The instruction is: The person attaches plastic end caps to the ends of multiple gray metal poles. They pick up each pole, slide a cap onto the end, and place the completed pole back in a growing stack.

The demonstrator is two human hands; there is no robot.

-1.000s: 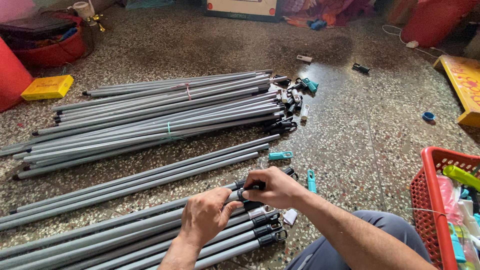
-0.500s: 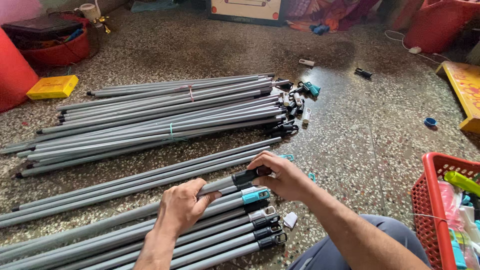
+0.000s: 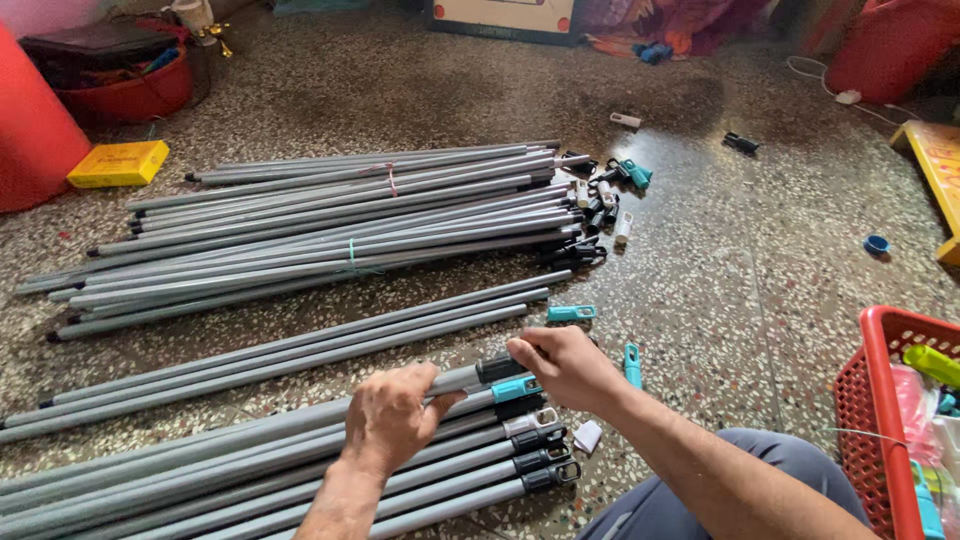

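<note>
Gripping near the end of one grey pole (image 3: 300, 410), the left hand (image 3: 392, 418) is curled shut around the shaft; the right hand (image 3: 565, 366) is closed on the pole's black end cap (image 3: 500, 369). The pole is held on top of the nearest stack, where six capped ends can be counted: four black, one teal, one white. Three bare poles (image 3: 300, 345) are laid just beyond; a large tied bundle (image 3: 350, 225) lies further off. A flat yellow rectangular box (image 3: 119, 163) sits far left beside a red tub (image 3: 125, 95). A red basket (image 3: 880, 420) stands at right. Two loose teal caps (image 3: 571, 313) lie near the right hand.
</note>
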